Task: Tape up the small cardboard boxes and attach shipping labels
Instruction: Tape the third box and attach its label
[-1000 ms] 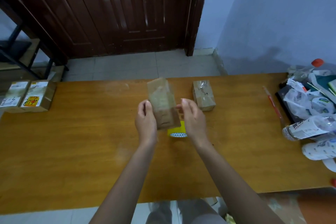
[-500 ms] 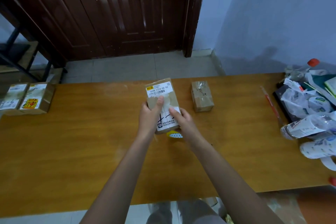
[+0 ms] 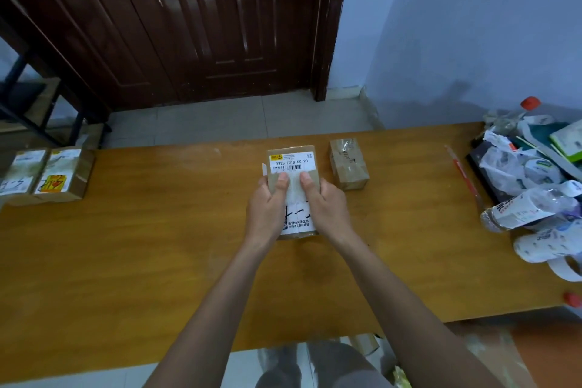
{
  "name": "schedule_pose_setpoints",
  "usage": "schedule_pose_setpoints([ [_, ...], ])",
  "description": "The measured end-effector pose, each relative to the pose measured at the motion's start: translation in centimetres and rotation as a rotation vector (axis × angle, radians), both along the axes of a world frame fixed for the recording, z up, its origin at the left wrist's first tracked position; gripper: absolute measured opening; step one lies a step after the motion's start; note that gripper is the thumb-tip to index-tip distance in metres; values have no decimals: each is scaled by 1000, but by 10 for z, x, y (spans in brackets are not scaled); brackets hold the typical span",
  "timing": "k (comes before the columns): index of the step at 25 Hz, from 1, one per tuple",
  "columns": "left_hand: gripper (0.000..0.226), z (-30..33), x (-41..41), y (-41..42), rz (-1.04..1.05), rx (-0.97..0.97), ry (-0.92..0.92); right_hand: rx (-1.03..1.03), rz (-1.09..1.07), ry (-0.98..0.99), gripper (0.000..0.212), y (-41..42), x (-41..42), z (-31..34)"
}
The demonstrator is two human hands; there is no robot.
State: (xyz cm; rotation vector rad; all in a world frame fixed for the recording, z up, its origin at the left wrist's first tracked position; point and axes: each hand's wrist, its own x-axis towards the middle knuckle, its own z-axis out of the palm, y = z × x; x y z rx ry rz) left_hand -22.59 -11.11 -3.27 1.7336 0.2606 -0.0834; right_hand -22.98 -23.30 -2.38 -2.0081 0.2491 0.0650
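Hands, left (image 3: 267, 211) and right (image 3: 327, 208), now grip the labelled box (image 3: 293, 167) with both thumbs on top.

In front of me is a wooden counter (image 3: 126, 261). Behind it I see a dark brown door (image 3: 195, 22), a pale blue wall (image 3: 456, 25) and grey floor tiles (image 3: 220, 123).

Small brown cardboard box (image 3: 291, 164) turned label-up, now gripped by left hand (image 3: 267, 211) and right hand (image 3: 327, 209), yellow tape roll hidden.
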Motion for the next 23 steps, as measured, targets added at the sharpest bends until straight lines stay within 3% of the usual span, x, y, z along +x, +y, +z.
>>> schedule_pose_setpoints([
  [2, 35, 0, -4, 3, 7, -23, 23, 48, -19, 35, 49, 3, -5, -2],
  [5, 33, 0, -12, 3, 5, -170, 83, 386, -55, 126, 37, 4, -11, -1],
  [7, 30, -1, -16, 3, 5, -175, 69, 536, -81, 72, 33, 5, -18, -2],
  [11, 35, 5, -25, -2, 21, -197, 59, 490, -156, -13, 46, 2, -29, 0],
  [15, 42, 11, -30, -2, -20, -219, 162, 534, -50, 100, 50, -23, -33, 3],
  [18, 27, 20, -38, -3, -86, -284, 215, 550, -45, 138, 47, -47, -40, 7],
  [23, 36, 31, -62, 1, -23, -303, 196, 614, 93, 165, 32, -68, -51, 14],
])
